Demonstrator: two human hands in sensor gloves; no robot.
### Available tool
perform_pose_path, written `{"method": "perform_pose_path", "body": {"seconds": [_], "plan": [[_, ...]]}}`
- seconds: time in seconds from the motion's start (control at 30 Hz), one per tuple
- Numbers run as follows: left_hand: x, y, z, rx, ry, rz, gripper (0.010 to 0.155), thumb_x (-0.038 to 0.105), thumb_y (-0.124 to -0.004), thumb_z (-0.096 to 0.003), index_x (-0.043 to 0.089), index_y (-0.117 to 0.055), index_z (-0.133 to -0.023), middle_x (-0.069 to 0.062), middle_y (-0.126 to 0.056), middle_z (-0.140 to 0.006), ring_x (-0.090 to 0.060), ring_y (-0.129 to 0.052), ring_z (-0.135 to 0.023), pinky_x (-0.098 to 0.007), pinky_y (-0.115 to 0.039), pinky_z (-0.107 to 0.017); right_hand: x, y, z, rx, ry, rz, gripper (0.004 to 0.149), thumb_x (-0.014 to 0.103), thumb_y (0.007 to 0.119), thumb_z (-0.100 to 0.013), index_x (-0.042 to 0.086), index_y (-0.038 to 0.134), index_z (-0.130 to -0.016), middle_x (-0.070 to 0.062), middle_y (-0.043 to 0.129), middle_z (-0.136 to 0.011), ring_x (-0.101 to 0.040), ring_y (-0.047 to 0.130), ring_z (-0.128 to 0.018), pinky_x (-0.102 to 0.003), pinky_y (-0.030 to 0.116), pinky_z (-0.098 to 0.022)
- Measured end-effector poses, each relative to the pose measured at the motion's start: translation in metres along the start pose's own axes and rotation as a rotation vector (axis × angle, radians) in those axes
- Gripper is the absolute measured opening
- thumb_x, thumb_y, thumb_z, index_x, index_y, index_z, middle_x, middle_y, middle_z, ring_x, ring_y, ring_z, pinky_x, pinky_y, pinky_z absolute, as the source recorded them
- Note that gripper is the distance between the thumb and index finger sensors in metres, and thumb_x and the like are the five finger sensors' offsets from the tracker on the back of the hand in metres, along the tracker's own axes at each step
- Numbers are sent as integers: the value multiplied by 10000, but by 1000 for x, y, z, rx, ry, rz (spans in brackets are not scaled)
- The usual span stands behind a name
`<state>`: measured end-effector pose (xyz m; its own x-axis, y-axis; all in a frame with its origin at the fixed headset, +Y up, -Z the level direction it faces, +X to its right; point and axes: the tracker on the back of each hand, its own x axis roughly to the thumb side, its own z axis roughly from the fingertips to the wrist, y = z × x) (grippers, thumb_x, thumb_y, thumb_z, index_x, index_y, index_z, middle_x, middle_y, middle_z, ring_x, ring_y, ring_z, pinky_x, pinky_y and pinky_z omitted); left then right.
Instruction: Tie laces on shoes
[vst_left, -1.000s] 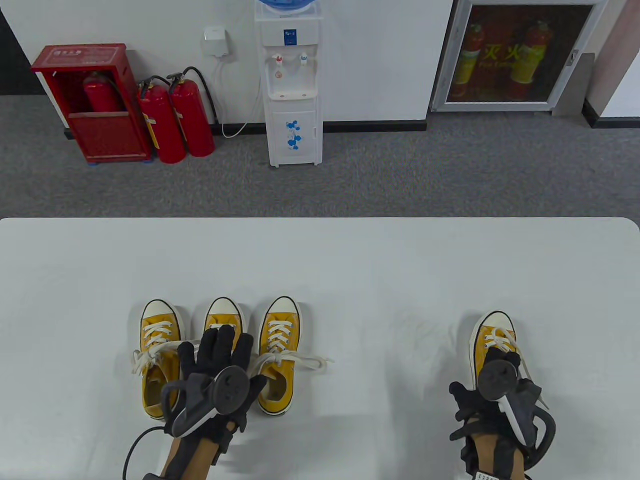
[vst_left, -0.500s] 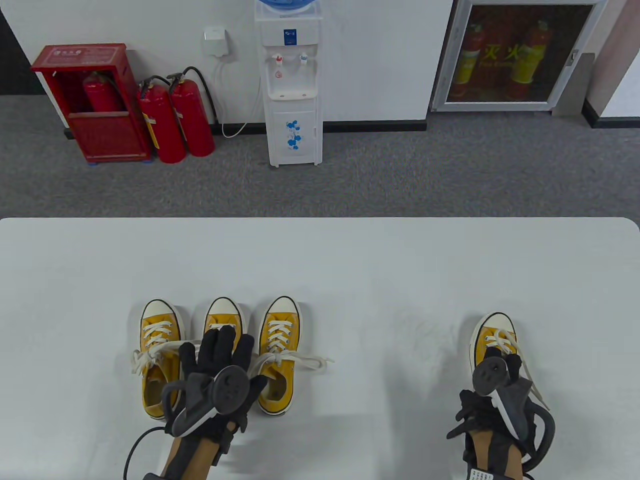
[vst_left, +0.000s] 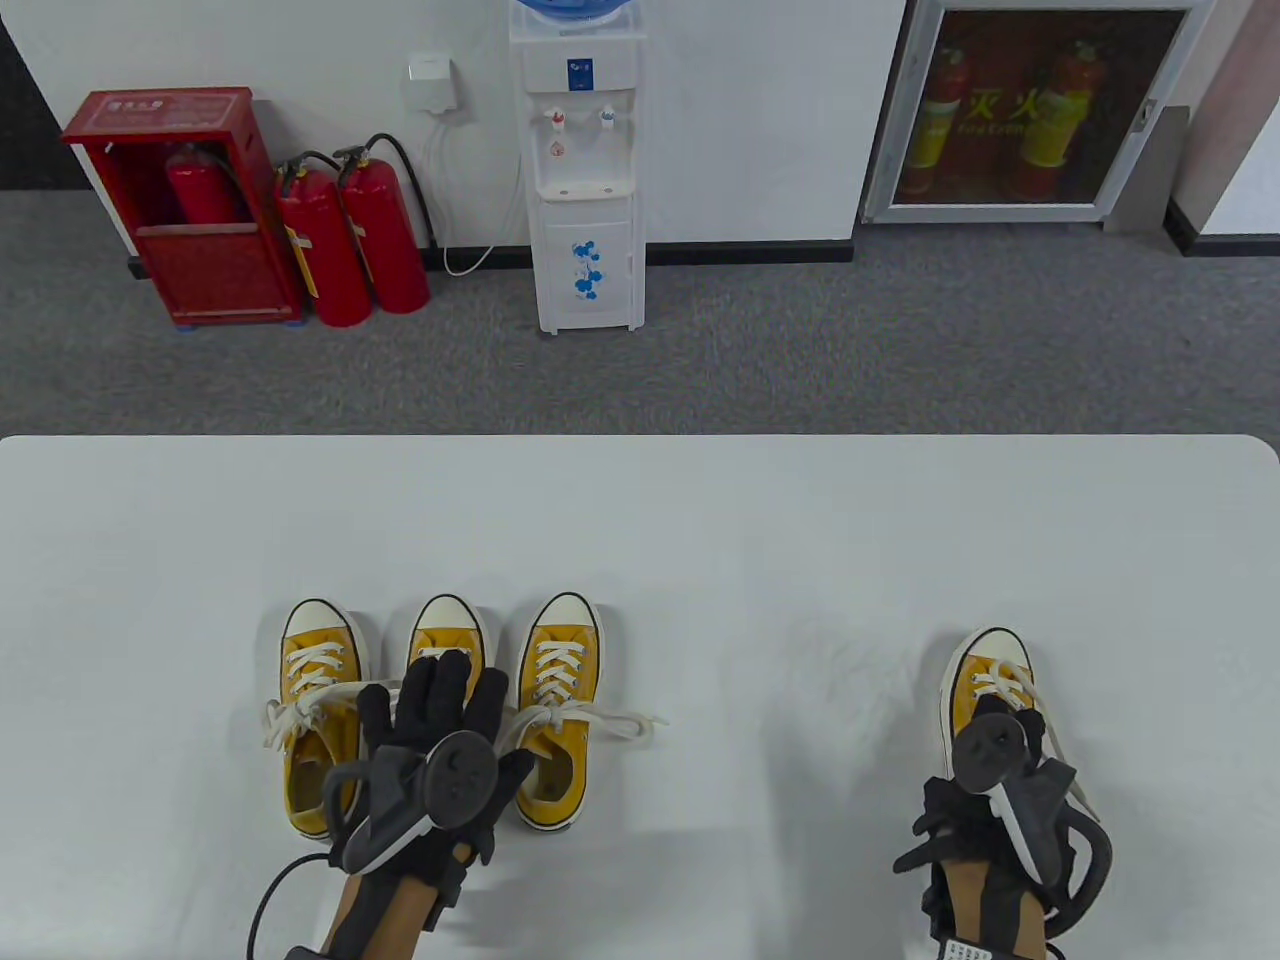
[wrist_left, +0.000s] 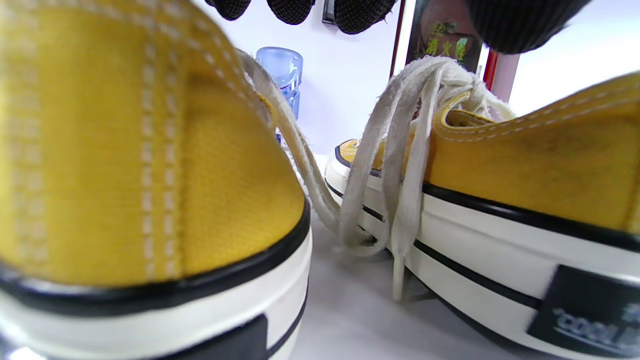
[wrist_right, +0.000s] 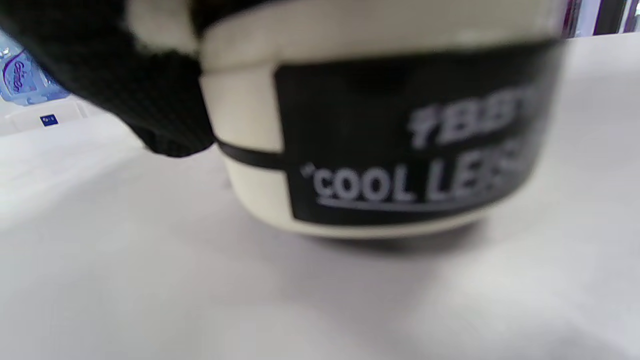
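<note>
On the white table (vst_left: 640, 520), three yellow shoes stand side by side at the left. The left hand (vst_left: 440, 740) lies flat over the middle shoe (vst_left: 448, 625), fingers (vst_left: 447, 680) straight and spread. Well apart at the right, the right hand (vst_left: 985, 790) grips the heel of a fourth shoe (vst_left: 990, 665), its fingers curled round the white sole (wrist_right: 240, 115) beside the black heel label (wrist_right: 410, 135).

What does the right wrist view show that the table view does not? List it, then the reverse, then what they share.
Right wrist view only: the black heel label reading "COOL", blurred. Table view only: three yellow shoes in a row, the left hand flat over the middle one, and the fire extinguishers. Shared: the lone shoe, the right hand at its heel, the white table.
</note>
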<state>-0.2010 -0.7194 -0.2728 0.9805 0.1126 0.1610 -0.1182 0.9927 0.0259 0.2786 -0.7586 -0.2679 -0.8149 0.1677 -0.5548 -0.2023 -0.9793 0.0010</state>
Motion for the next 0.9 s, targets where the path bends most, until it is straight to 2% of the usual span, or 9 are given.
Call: {"method": "perform_pose_path", "body": {"seconds": [0.07,0.27,0.43,0.67,0.9], "plan": [[0,0,0,0,1,0,822,655,-667,-480,300,-379,-1163,-122,-267,-1264,-497,-316,-1176,-815,-185,-720,0,-2,1,-9,3,-19,940,453,928,-420,308,279,-1084,-53,213,-1155,-504,769,-905,-604,759,-553],[-1,0,0,3,5,1,821,653,-668,-481,299,-380,-1162,-152,-266,-1260,-497,-317,-1176,-815,-184,-719,7,-12,9,-67,-30,-83,942,458,924,-421,295,275,-1084,-61,218,-1151,-509,775,-895,-600,764,-543],[-1,0,0,3,4,-3,822,654,-667,-480,299,-380,-1163,-152,-267,-1260,-495,-316,-1177,-815,-183,-720,30,-26,21,-120,-89,-82,940,457,919,-422,287,274,-1084,-67,218,-1149,-515,774,-893,-601,765,-542],[-1,1,0,10,7,-2,821,653,-668,-480,298,-382,-1162,-152,-268,-1260,-499,-315,-1176,-816,-183,-718,71,-37,42,-84,-162,-140,936,463,908,-428,282,267,-1085,-71,213,-1148,-512,773,-894,-597,771,-540],[-1,1,0,13,3,0,820,652,-668,-481,296,-383,-1163,-151,-268,-1260,-497,-316,-1176,-816,-184,-718,117,-25,62,-11,-222,-183,934,466,893,-435,265,252,-1084,-80,204,-1144,-518,773,-890,-595,775,-537]]}}
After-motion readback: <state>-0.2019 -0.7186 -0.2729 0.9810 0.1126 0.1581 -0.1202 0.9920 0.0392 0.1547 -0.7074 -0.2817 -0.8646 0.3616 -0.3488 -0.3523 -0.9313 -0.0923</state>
